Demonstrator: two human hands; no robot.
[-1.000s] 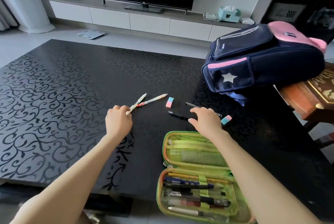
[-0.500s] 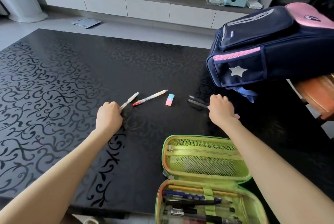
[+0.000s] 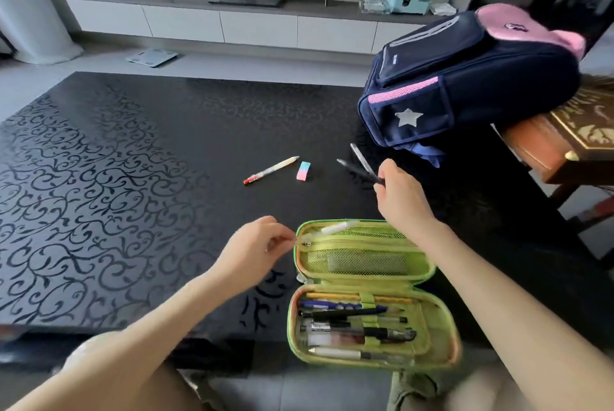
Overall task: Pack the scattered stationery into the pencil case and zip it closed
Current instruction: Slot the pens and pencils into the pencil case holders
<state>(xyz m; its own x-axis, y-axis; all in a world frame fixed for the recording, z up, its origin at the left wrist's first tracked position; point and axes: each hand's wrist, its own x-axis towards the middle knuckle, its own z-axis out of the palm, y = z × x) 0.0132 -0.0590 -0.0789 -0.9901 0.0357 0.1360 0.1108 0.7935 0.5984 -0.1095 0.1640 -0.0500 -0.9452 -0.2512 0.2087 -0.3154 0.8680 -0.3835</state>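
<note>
Left hand point(image 3: 262, 244): fingers curled, pinching the end of a white pen point(image 3: 333, 229) just at the left edge of the pencil case.
White pen: blurred. It seems to lie slantwise across the top left corner of the case's upper half, tip pointing up and right.
Right hand point(image 3: 400, 199): raised above the table beyond the case, thumb and fingers closed round two dark pens.
Black pen point(image 3: 357, 171): held at its near end, pointing up and left from the right hand.
Grey pen point(image 3: 359, 155): held in the same grip, splayed a little further away than the black one.
Pencil case point(image 3: 419, 263): lime green, unzipped and lying open flat at the near edge of the table, between the two forearms.
Upper half: a zipped mesh pocket point(image 3: 365, 261).
Lower half: a row of pens and a pencil lying sideways under a green elastic band point(image 3: 368, 311).
Red-tipped pen point(image 3: 270, 170): loose on the table beyond the case, pale barrel, lying slantwise.
Eraser point(image 3: 303, 171): pink and blue, just right of that pen, not touching it.
Table point(image 3: 149, 151): black with a scrolling vine pattern.
Backpack point(image 3: 465, 78): navy and pink with a silver star, at the far right of the table.
</note>
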